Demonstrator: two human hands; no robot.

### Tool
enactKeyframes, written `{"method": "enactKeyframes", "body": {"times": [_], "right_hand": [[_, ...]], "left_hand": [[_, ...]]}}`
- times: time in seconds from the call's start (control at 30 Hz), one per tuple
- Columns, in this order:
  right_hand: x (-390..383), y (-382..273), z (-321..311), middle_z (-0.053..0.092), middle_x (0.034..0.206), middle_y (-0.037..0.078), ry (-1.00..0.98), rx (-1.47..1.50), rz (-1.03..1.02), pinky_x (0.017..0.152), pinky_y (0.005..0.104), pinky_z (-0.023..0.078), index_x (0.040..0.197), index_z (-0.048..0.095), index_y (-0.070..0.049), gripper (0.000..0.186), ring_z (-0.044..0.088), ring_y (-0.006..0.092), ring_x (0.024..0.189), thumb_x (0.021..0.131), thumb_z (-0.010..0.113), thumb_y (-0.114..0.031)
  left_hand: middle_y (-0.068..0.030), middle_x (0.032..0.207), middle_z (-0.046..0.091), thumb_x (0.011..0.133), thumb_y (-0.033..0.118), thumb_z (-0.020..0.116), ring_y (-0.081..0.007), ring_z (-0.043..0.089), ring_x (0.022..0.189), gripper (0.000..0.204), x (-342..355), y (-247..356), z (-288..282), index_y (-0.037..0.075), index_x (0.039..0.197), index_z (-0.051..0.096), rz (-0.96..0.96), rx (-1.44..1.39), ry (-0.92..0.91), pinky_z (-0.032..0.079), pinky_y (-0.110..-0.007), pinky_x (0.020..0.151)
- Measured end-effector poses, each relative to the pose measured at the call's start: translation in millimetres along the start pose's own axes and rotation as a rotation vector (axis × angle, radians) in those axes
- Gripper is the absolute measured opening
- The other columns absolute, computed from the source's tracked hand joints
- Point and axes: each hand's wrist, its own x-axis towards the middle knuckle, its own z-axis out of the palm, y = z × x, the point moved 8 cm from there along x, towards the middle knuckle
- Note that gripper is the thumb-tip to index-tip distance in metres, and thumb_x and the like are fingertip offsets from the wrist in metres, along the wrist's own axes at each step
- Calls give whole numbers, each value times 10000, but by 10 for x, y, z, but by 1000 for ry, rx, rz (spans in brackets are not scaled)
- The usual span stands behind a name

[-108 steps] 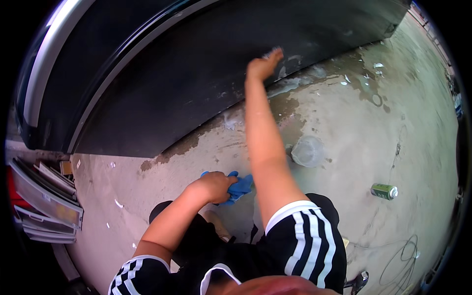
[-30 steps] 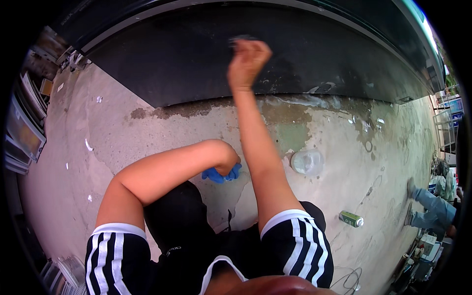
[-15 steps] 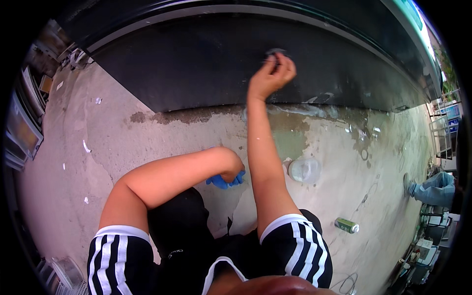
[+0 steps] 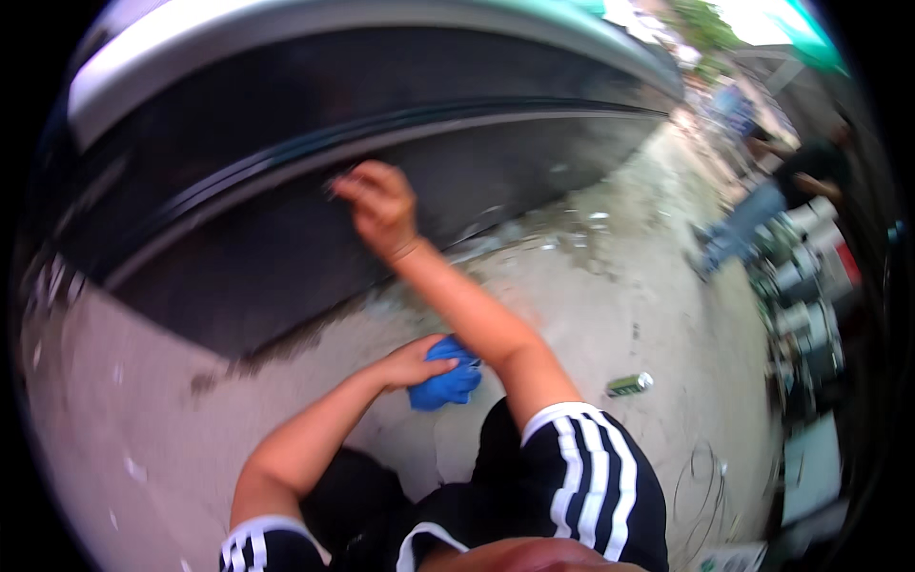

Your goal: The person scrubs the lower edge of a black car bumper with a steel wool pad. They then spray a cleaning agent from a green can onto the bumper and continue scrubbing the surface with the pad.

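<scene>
My left hand (image 4: 410, 365) is closed round a crumpled blue cloth (image 4: 444, 383), held low in front of my knees. Stretched forward, my right hand (image 4: 385, 210) pinches a small dark, glinting wad (image 4: 335, 185) against or close to a large black panel (image 4: 467, 179). Blur hides what exactly the wad is and whether it touches the panel. A pale trim strip runs along the panel above that hand.
A green can (image 4: 629, 384) lies on the concrete floor (image 4: 572, 315) to the right, with a loose wire (image 4: 701, 491) nearer me. Another person in jeans (image 4: 748, 224) is beyond, beside stacked equipment (image 4: 805, 334). White scraps dot the wet floor along the panel.
The view has swung right and up. My right hand has shifted left along the panel, nearer its trim. My left hand has come out with the blue cloth; the clear tub no longer shows.
</scene>
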Motion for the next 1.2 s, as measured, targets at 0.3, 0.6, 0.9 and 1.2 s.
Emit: {"method": "enactKeyframes", "body": {"times": [0.3, 0.6, 0.9, 1.2], "right_hand": [[-10, -22, -113, 575, 969, 71, -65, 6, 70, 675, 334, 512, 912, 689, -110, 273, 607, 255, 842, 685, 695, 42], [119, -48, -79, 561, 975, 67, -124, -23, 32, 639, 338, 500, 924, 681, -121, 242, 601, 254, 817, 710, 721, -16], [-73, -75, -66, 571, 1001, 75, -175, -58, 3, 669, 336, 518, 961, 687, -142, 339, 609, 262, 850, 671, 688, 33], [-87, 291, -368, 669, 963, 47, -14, -321, 214, 766, 379, 463, 877, 692, -115, 161, 613, 262, 885, 755, 650, -19]], "left_hand": [[-83, 1235, 561, 874, 117, 636, -176, 535, 1125, 473, 283, 72, -15, 36, 1304, 457, 154, -218, 239, 414, -308, 965], [-62, 1196, 573, 867, 167, 686, -157, 555, 1076, 445, 348, 211, -118, 34, 1237, 478, 314, -312, 362, 443, -296, 910], [-60, 1166, 613, 915, 156, 618, -142, 569, 1068, 327, 405, 167, -83, 27, 1206, 547, 406, -355, 436, 443, -294, 919], [-108, 1152, 575, 851, 218, 687, -203, 567, 1029, 613, 382, 141, -249, 69, 1351, 366, 197, -563, 846, 488, -356, 850]]}}
